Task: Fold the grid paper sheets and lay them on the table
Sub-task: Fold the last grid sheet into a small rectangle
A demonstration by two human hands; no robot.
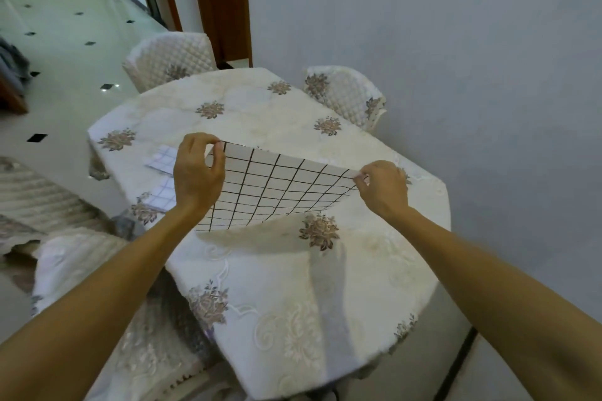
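Holding: the left hand (198,169) pinches the far left corner of a white paper sheet with a dark brown grid (277,185), thumb and forefinger closed on its edge; the right hand (382,187) pinches the far right corner the same way.
Sheet: lifted off the counter, with its far edge stretched between the two hands and its near edge drooping toward 6 o'clock; a shadow lies on the cloth beneath it.
Counter: a rounded counter under a cream embroidered cloth with brown flower motifs (293,286); the held sheet hangs over its middle.
Other paper: a white paper piece with pale blue grid lines (163,158) lies flat on the cloth at 9 o'clock of the held sheet, and a second pale-grid piece (164,189) lies just nearer, both partly hidden by the left hand.
Chairs: one quilted cream chair (169,58) stands at 11 o'clock of the counter, another quilted chair (348,94) at 1 o'clock.
Floor: glossy pale tiled floor with small black diamonds (65,26) at 10 o'clock.
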